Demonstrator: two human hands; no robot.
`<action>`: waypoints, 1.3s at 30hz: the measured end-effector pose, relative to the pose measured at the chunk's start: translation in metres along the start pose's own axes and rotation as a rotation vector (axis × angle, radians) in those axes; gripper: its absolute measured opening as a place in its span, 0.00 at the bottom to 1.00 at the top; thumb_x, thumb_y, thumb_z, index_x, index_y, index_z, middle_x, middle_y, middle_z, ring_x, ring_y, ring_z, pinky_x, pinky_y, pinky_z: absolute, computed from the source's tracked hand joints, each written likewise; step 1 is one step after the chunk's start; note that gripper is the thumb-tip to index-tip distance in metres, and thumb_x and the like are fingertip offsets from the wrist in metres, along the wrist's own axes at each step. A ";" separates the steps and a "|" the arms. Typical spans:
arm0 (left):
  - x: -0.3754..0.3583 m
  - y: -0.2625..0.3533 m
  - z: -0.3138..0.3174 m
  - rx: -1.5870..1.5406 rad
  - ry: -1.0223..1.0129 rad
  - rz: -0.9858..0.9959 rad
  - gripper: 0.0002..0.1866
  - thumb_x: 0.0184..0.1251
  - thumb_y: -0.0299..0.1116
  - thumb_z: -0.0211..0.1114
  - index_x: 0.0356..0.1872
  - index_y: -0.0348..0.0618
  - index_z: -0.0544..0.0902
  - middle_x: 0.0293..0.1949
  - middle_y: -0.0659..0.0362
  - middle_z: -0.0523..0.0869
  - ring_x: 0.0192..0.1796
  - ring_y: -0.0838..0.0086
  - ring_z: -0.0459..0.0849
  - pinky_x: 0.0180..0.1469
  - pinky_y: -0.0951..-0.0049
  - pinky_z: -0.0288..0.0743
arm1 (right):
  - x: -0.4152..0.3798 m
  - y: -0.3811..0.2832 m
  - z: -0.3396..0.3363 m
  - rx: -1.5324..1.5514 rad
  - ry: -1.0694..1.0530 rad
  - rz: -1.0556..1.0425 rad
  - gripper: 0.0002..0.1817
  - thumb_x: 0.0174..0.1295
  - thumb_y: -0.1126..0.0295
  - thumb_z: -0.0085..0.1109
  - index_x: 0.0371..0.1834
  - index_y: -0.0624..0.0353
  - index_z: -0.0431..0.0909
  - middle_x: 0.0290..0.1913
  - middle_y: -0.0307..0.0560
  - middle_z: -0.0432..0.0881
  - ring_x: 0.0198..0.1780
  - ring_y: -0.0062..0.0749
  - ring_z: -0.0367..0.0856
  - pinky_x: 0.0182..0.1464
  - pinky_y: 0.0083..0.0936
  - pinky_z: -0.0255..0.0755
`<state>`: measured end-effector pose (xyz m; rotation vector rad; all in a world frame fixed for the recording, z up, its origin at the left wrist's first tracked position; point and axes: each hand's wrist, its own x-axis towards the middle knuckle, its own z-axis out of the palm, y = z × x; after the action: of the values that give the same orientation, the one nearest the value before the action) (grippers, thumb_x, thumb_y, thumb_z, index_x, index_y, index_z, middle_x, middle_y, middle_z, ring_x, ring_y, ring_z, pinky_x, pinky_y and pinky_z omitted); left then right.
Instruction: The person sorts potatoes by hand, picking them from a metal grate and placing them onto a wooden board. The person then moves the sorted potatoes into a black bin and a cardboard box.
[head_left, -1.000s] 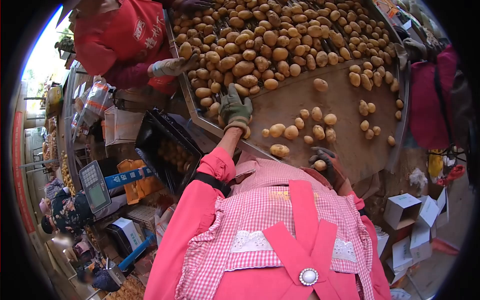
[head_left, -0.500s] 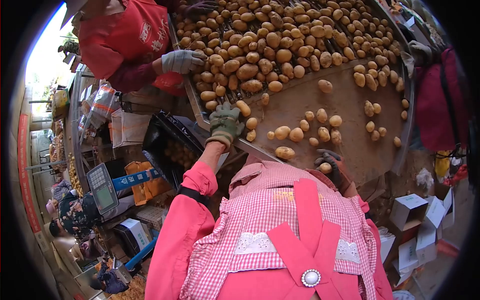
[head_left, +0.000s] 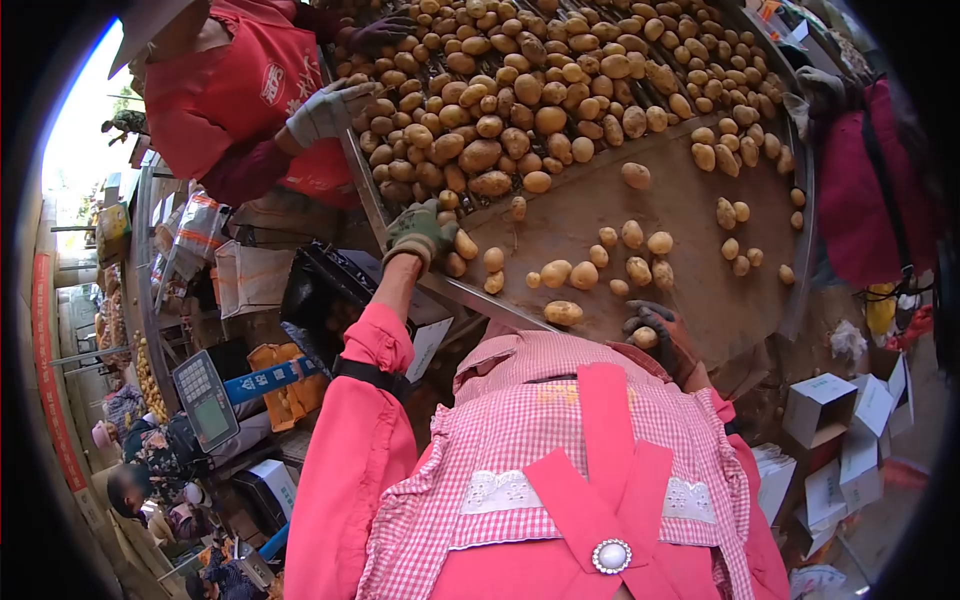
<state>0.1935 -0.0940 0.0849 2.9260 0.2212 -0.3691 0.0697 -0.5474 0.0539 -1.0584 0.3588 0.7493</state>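
My left hand point(head_left: 420, 234), in a green glove, rests at the near left edge of the sorting table point(head_left: 560, 215). Its fingers reach forward beside a potato point(head_left: 465, 244) and look partly spread, with nothing visibly gripped. At the table's near edge, my right hand point(head_left: 662, 333) wears a dark glove and has its fingers curled round a potato point(head_left: 645, 338). Between both hands lie several loose potatoes, including a larger one point(head_left: 563, 313). A dense heap of potatoes point(head_left: 530, 90) covers the far part of the table.
A co-worker in a red apron point(head_left: 250, 80) stands at the left, a grey-gloved hand point(head_left: 332, 108) by the rim. Another person in maroon point(head_left: 865, 190) is at the right. A scale display point(head_left: 206, 400), a black-lined crate point(head_left: 318, 290) and white boxes point(head_left: 820, 405) stand around.
The view has shifted slightly. My left hand has drawn back a little to the left along the edge. The co-worker's grey-gloved hand has lifted off the potatoes toward the rim.
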 end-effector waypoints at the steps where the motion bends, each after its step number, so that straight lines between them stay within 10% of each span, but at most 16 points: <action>1: -0.001 0.007 -0.007 -0.014 -0.005 0.013 0.28 0.57 0.53 0.69 0.54 0.47 0.83 0.52 0.46 0.87 0.57 0.52 0.85 0.58 0.57 0.77 | -0.001 -0.003 0.000 -0.008 0.006 0.021 0.19 0.74 0.64 0.57 0.62 0.65 0.77 0.40 0.45 0.87 0.39 0.27 0.86 0.42 0.24 0.84; 9: -0.022 0.037 -0.015 -0.090 -0.057 0.214 0.30 0.56 0.49 0.75 0.56 0.42 0.84 0.49 0.54 0.89 0.50 0.58 0.89 0.51 0.60 0.82 | 0.000 -0.009 -0.001 -0.136 0.043 -0.030 0.23 0.74 0.58 0.57 0.63 0.63 0.78 0.41 0.43 0.87 0.40 0.26 0.86 0.42 0.23 0.83; 12: -0.059 0.085 -0.028 -1.402 -0.438 0.064 0.26 0.68 0.44 0.71 0.59 0.34 0.80 0.48 0.58 0.88 0.45 0.71 0.89 0.41 0.74 0.82 | -0.010 -0.040 0.024 -0.196 0.014 -0.109 0.22 0.77 0.56 0.51 0.62 0.62 0.80 0.51 0.45 0.86 0.50 0.26 0.84 0.53 0.23 0.82; 16: -0.095 0.145 -0.005 -2.096 -0.940 -0.018 0.27 0.72 0.47 0.66 0.63 0.38 0.78 0.56 0.53 0.85 0.61 0.65 0.85 0.59 0.70 0.82 | 0.001 -0.066 0.051 -0.284 -0.070 -0.298 0.24 0.81 0.58 0.42 0.68 0.63 0.75 0.63 0.48 0.81 0.64 0.30 0.78 0.68 0.28 0.72; 19: -0.107 0.159 0.013 -2.186 -1.164 -0.242 0.29 0.74 0.53 0.62 0.62 0.39 0.77 0.60 0.52 0.83 0.58 0.65 0.83 0.51 0.69 0.84 | 0.012 -0.062 0.070 -0.142 -0.127 -0.414 0.25 0.81 0.58 0.41 0.70 0.64 0.72 0.67 0.49 0.78 0.69 0.32 0.75 0.72 0.28 0.68; 24: -0.119 0.151 0.045 -2.376 -0.886 -0.218 0.27 0.73 0.56 0.61 0.58 0.43 0.78 0.56 0.51 0.84 0.57 0.63 0.83 0.56 0.63 0.81 | 0.008 -0.075 0.069 -0.522 -0.223 -0.480 0.24 0.81 0.61 0.44 0.71 0.64 0.71 0.68 0.49 0.78 0.70 0.34 0.73 0.72 0.28 0.66; 26: -0.119 0.141 0.052 -2.383 -0.735 -0.227 0.27 0.73 0.57 0.61 0.57 0.44 0.78 0.55 0.51 0.84 0.57 0.61 0.83 0.58 0.60 0.80 | 0.026 -0.077 0.035 -0.474 -0.027 -0.380 0.24 0.77 0.63 0.52 0.72 0.60 0.72 0.66 0.51 0.79 0.69 0.39 0.75 0.71 0.31 0.66; 29: -0.120 0.126 0.044 -2.547 -0.791 -0.082 0.22 0.77 0.49 0.59 0.62 0.47 0.74 0.57 0.52 0.82 0.61 0.66 0.80 0.64 0.64 0.76 | 0.047 -0.083 0.000 -1.258 0.323 -0.683 0.28 0.67 0.66 0.63 0.72 0.52 0.73 0.69 0.54 0.76 0.70 0.51 0.72 0.71 0.38 0.66; 33: -0.130 0.084 0.038 -2.629 -0.133 0.089 0.27 0.73 0.54 0.63 0.59 0.41 0.77 0.57 0.49 0.81 0.56 0.56 0.82 0.60 0.50 0.79 | 0.058 -0.053 -0.011 -1.459 0.248 -0.687 0.34 0.60 0.69 0.69 0.73 0.49 0.72 0.73 0.53 0.70 0.73 0.52 0.67 0.73 0.42 0.64; 36: -0.148 0.004 0.051 -2.925 -0.285 -0.059 0.29 0.70 0.58 0.65 0.60 0.46 0.78 0.56 0.52 0.83 0.57 0.57 0.83 0.48 0.53 0.85 | 0.046 -0.042 0.013 -1.447 0.147 -0.678 0.36 0.59 0.69 0.70 0.74 0.48 0.71 0.73 0.53 0.70 0.72 0.52 0.68 0.73 0.42 0.64; 39: -0.177 -0.055 0.054 -2.857 0.346 -0.435 0.27 0.61 0.56 0.74 0.51 0.47 0.80 0.52 0.51 0.84 0.54 0.57 0.84 0.41 0.57 0.89 | 0.041 -0.038 0.017 -1.522 0.136 -0.638 0.35 0.58 0.68 0.71 0.72 0.49 0.73 0.69 0.52 0.74 0.69 0.51 0.71 0.70 0.42 0.67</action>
<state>0.0019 -0.0733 0.0702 0.0564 0.5850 0.3281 0.1236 -0.5277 0.0617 -2.4840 -0.5726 0.2553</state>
